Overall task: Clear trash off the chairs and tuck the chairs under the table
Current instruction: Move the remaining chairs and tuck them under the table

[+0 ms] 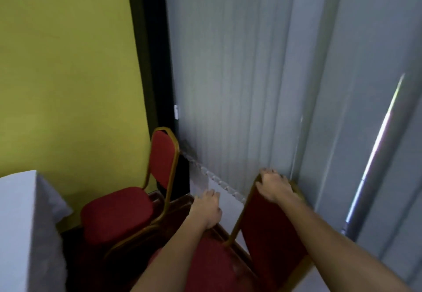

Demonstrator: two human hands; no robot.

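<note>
A red padded chair with a gold metal frame (269, 230) stands right below me. My right hand (275, 187) grips the top of its backrest. My left hand (206, 210) holds the far edge of its seat (214, 266). A second red chair (118, 211) of the same kind stands to the left, near the corner, with its seat bare. The table (20, 223), covered in a white cloth, fills the lower left. No trash shows on either seat.
A yellow-green wall (68, 74) rises at the left with a black post (153, 63) beside it. Grey vertical blinds (251, 86) hang straight ahead and to the right, close behind the near chair. The floor under the chairs is dark.
</note>
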